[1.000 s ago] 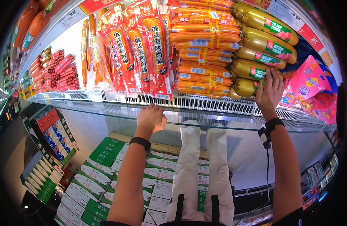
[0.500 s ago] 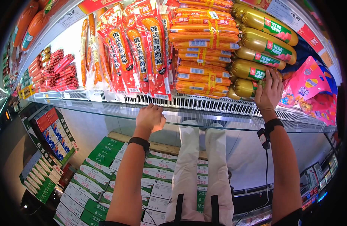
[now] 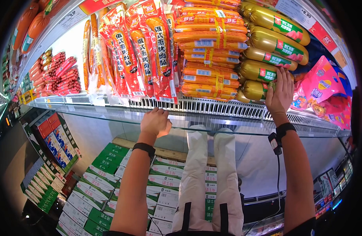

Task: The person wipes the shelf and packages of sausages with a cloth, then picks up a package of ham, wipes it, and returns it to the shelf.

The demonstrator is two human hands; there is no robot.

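My right hand (image 3: 281, 93) lies on the right end of a stack of gold-wrapped ham sausages. Its fingers are stretched out over a gold sausage (image 3: 253, 70), and the palm covers part of the lower gold sausage (image 3: 253, 89). My left hand (image 3: 155, 122) is closed, its fingers curled over the rim of the glass front panel (image 3: 212, 124). Just beyond the left hand, red-labelled roast sausage packs (image 3: 159, 51) stand upright. Between the two hands, orange sausage bundles (image 3: 208, 72) with yellow tape are piled up.
A pink snack bag (image 3: 320, 84) leans right of the gold stack. White vent slats (image 3: 204, 105) run along the shelf front. Below the glass stand green and white cartons (image 3: 165, 181) and my legs in pale trousers (image 3: 196, 173). A cable (image 3: 278, 177) hangs from the right wrist.
My right hand has shifted slightly upward, its fingers now flatter on the gold sausages. The left hand stays at the glass rim. The view has shifted a little.
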